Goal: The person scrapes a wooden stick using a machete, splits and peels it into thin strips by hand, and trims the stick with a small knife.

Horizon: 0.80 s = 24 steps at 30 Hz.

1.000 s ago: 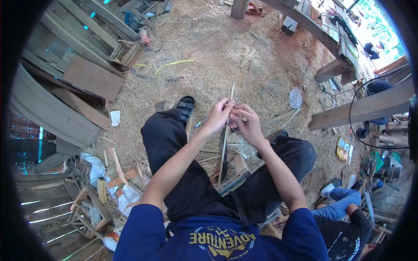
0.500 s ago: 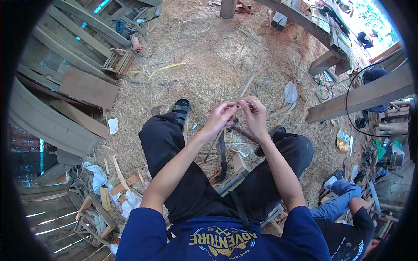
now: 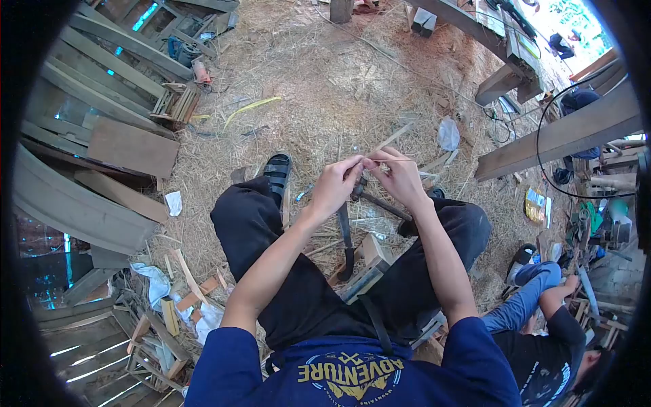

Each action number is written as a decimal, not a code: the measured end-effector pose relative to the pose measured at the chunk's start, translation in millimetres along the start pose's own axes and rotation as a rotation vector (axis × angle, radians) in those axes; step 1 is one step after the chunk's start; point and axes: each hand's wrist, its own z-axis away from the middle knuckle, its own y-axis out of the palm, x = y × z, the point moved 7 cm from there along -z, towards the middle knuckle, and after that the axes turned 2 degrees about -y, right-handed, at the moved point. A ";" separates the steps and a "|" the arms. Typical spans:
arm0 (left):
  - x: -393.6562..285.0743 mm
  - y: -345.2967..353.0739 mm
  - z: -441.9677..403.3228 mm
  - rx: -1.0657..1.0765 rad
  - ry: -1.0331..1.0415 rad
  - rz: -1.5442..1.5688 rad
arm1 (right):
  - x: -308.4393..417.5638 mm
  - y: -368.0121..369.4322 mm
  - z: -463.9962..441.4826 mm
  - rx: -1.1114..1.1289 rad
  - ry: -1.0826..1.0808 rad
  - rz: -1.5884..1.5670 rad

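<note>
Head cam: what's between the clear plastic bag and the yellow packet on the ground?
The near end of a thick wooden beam cuts across between plastic bag and yellow packet, in the head view.

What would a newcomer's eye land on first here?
Probably the left hand and right hand, meeting near the centre, a thin strip at the right fingers. Next, the yellow lettering on the dark blue shirt at the bottom, and a second person in jeans, lower right.
</note>
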 end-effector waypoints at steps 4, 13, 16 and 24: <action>13.1 2.0 -4.1 -0.054 0.162 -0.090 | -3.8 10.7 4.4 0.010 -0.075 0.082; 20.2 -1.6 0.3 0.126 -0.137 -0.169 | -2.7 34.6 3.4 0.198 -0.101 0.353; 21.3 -0.2 -1.0 0.173 -0.111 -0.142 | -1.5 35.9 2.8 0.188 -0.105 0.419; 23.7 11.5 6.4 0.214 -0.047 -0.248 | -11.4 38.0 11.2 0.201 -0.092 0.477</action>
